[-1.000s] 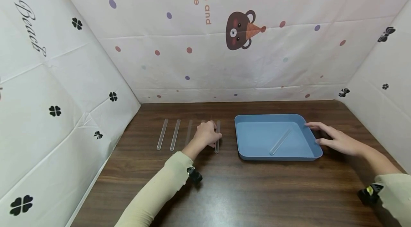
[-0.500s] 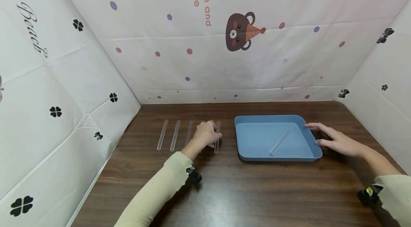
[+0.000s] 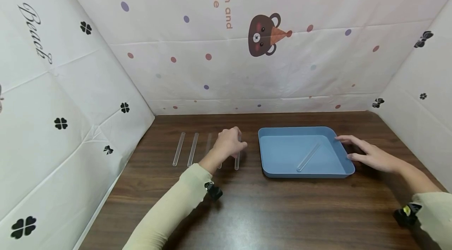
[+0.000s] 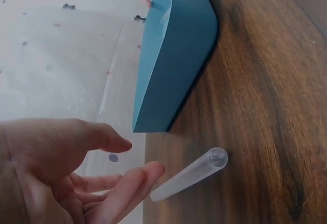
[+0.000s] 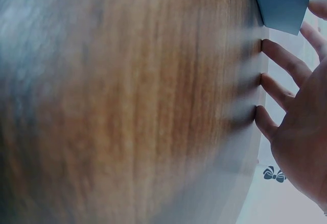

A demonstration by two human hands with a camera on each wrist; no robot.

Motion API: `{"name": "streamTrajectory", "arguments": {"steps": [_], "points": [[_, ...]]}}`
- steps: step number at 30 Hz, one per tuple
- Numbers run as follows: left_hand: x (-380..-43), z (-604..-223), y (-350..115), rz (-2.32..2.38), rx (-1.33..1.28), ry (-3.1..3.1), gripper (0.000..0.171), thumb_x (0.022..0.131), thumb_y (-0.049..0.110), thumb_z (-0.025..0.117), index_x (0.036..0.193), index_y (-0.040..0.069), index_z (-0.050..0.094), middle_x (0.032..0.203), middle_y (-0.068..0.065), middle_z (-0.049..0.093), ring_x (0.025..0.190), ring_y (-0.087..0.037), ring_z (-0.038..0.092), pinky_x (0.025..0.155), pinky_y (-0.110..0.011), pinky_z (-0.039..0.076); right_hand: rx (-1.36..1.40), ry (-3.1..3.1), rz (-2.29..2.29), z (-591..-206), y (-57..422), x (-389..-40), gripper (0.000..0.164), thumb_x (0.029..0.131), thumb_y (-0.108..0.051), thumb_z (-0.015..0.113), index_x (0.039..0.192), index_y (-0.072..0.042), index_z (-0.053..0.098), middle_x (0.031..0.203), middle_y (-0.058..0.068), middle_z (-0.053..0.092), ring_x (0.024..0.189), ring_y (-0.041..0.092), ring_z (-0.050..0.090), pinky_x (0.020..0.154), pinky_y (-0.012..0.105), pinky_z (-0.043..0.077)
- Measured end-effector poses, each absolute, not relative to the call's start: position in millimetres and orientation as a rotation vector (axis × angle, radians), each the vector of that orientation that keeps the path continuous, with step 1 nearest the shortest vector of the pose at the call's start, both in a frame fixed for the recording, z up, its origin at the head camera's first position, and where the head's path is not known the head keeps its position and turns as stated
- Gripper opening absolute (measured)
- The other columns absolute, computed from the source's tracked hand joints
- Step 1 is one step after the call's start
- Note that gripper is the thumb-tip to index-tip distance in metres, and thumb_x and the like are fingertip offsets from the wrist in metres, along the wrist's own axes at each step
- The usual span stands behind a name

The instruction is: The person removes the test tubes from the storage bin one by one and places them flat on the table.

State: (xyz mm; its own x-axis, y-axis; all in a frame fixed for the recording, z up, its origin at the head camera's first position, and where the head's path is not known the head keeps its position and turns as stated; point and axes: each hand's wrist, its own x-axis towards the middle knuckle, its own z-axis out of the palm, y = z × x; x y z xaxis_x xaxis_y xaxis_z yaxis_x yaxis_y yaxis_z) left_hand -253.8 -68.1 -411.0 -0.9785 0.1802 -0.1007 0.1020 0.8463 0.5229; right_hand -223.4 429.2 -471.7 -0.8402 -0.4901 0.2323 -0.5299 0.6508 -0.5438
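Note:
In the head view my left hand [image 3: 229,143] is over a clear test tube [image 3: 237,162], the rightmost of a row on the wooden table. From the left wrist, thumb and fingers stand apart, with the same test tube [image 4: 190,175] right beside the fingertips and not between them. My right hand [image 3: 370,154] rests at the right side of a blue tray [image 3: 282,150]. Its thumb and forefinger touch the tray's edge, while the other fingertips [image 5: 264,78] stand on the table. One clear test tube [image 3: 308,157] lies slanted inside the tray.
Left of my left hand, more clear tubes lie roughly parallel: one at the far left [image 3: 179,149], one beside it [image 3: 192,149], and others partly behind my hand and wrist. White patterned cloth [image 3: 226,73] walls the table's back and both sides.
My left hand has risen slightly and shifted a little right and away, and the rightmost tube's near end has moved slightly left. The right hand and tray stay put.

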Motion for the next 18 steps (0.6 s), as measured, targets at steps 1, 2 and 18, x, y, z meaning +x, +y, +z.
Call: {"name": "streamTrajectory", "arguments": {"steps": [1, 2, 18], "points": [[-253.8, -410.6, -67.4, 0.799, 0.249, 2.885, 0.046, 0.106, 0.026, 0.077, 0.145, 0.003, 0.067, 0.119, -0.016, 0.08, 0.061, -0.014, 0.079, 0.068, -0.03, 0.065, 0.866, -2.794, 0.954, -471.7, 429.2, -223.4, 0.061, 0.102, 0.002, 0.073, 0.16, -0.006, 0.054, 0.147, -0.038, 0.053, 0.126, -0.023, 0.051, 0.092, 0.013, 0.048], [-253.9, -410.2, -66.8, 0.797, 0.281, 2.893, 0.047, 0.106, 0.026, 0.077, 0.146, 0.004, 0.067, 0.113, -0.014, 0.079, 0.061, -0.012, 0.077, 0.065, -0.029, 0.062, 0.868, -2.792, 0.954, -471.8, 429.2, -223.4, 0.061, 0.102, 0.002, 0.073, 0.16, -0.006, 0.054, 0.147, -0.038, 0.053, 0.127, -0.023, 0.051, 0.092, 0.012, 0.048], [-258.5, -407.0, -43.8, 0.682, 0.941, 2.981, 0.034, 0.105, 0.028, 0.074, 0.137, 0.018, 0.078, 0.114, 0.0, 0.084, 0.093, -0.013, 0.075, 0.068, -0.024, 0.051, 0.867, -2.801, 0.947, -473.0, 430.7, -225.2, 0.06, 0.103, 0.002, 0.072, 0.159, -0.004, 0.054, 0.146, -0.036, 0.055, 0.125, -0.022, 0.052, 0.091, 0.014, 0.049]]}}
